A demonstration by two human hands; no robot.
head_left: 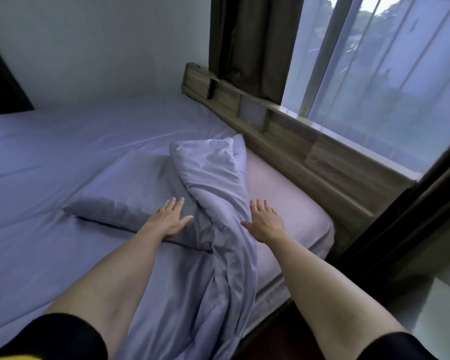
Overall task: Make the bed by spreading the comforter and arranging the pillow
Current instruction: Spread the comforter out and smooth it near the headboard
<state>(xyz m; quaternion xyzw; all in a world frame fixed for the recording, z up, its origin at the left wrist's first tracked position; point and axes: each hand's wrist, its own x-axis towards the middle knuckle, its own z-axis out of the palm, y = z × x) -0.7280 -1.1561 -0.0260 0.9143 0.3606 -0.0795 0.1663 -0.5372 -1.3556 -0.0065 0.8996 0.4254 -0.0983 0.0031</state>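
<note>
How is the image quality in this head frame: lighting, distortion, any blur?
Head view: dim, bluish daylight from the window; wide-angle bending along the headboard; soft overall, yet both hands, left hand and right hand, and the bunched comforter read clearly.

A plain pale wall (101,48) closes the far side of the room, meeting a wide mattress covered in a smooth lavender-blue fitted sheet (63,152). Along the head of the mattress runs a low grey-brown wooden headboard with open shelf compartments (278,126), angled from upper centre toward the right edge. Behind it hangs a dark brown curtain (249,40), gathered beside a large glass window veiled by a sheer white curtain (390,81); blurred green trees and pale daylight show through. A dark vertical panel (0,81) stands at the far left. At lower right, a dark frame (405,235) borders a patch of pale floor (442,307)
</note>
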